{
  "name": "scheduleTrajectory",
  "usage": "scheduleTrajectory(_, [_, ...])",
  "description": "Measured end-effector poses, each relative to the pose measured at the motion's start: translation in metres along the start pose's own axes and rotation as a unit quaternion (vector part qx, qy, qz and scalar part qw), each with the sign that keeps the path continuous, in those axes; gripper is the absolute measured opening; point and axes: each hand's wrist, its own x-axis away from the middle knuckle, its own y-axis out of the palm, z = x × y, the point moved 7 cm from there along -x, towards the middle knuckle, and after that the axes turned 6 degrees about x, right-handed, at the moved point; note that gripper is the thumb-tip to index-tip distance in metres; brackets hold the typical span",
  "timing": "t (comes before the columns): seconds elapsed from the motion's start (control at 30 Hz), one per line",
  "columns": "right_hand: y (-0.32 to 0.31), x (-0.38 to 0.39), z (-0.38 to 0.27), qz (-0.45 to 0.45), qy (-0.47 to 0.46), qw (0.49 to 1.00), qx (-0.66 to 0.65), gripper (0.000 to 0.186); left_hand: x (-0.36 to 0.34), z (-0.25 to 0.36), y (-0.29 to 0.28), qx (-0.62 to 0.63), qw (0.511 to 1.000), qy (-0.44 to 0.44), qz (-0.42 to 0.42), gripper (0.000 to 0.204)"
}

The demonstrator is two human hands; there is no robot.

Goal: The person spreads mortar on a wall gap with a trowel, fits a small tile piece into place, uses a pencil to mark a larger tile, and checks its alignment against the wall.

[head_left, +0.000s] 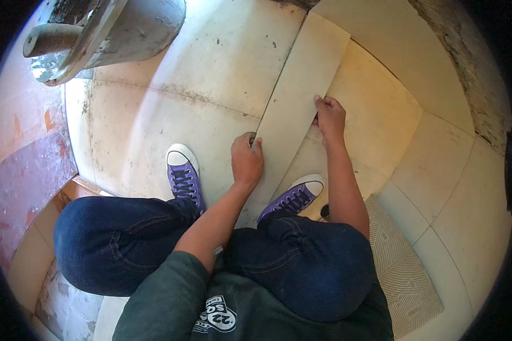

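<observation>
A long, narrow cream tile strip (301, 74) slants across the floor tiles, its far end at the upper right and its near end by my right shoe. My left hand (248, 161) grips its left edge, fingers curled and thumb along the side. Farther up, my right hand (330, 118) pinches the right edge between thumb and fingers. The fingertips under the edges are partly hidden. Along its left side the strip runs beside a dark joint in the dusty floor tiles (210, 108).
My purple shoes (183, 176) stand either side of the strip's near end. A grey, mortar-stained tub (136, 34) with a rounded wooden handle (51, 40) is at the upper left. Wall tiles (438, 165) line the right. A ribbed-patterned tile piece (407, 273) lies at lower right.
</observation>
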Motion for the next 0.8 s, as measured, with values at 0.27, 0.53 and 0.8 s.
scheduleTrajectory(0.27, [-0.008,0.010,-0.035,-0.033,0.008,0.988,0.150,0.038,0.000,-0.003,0.000,-0.002,1.000,0.005,0.004,0.021])
scheduleTrajectory(0.53, [-0.011,-0.002,-0.034,-0.021,-0.070,0.960,0.269,0.040,0.000,-0.002,0.002,0.000,1.000,0.014,0.005,0.021])
scheduleTrajectory(0.8, [-0.010,0.002,-0.040,-0.056,-0.024,0.974,0.219,0.038,0.000,-0.001,0.001,-0.013,1.000,0.003,-0.006,0.021])
